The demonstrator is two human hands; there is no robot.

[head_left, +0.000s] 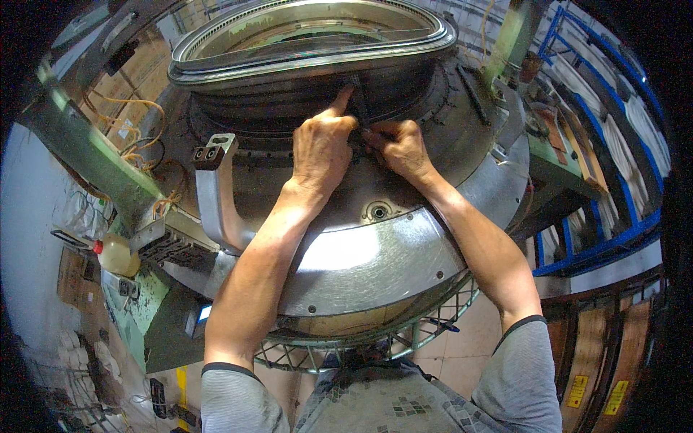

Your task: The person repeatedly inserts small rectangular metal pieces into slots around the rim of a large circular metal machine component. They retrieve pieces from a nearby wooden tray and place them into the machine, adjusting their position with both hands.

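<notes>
A large round metal machine with a dark cylindrical drum point(260, 108) fills the upper middle. My left hand point(321, 151) is raised against the drum's front, its index finger stretched up to the dark surface. The other fingers are curled, and whatever they grip is hidden. Just to its right, my right hand point(404, 148) is closed in a pinch at the drum's lower edge. Something small and dark is at its fingertips, too shaded to name. Both forearms reach over the shiny curved metal cover point(368, 274).
A metal ring point(317, 68) tops the drum. An upright bracket point(216, 187) stands left of my left forearm. Green posts point(108, 155) flank the machine. A plastic bottle with a red cap point(117, 256) sits at left. A blue rack point(599, 238) stands at right.
</notes>
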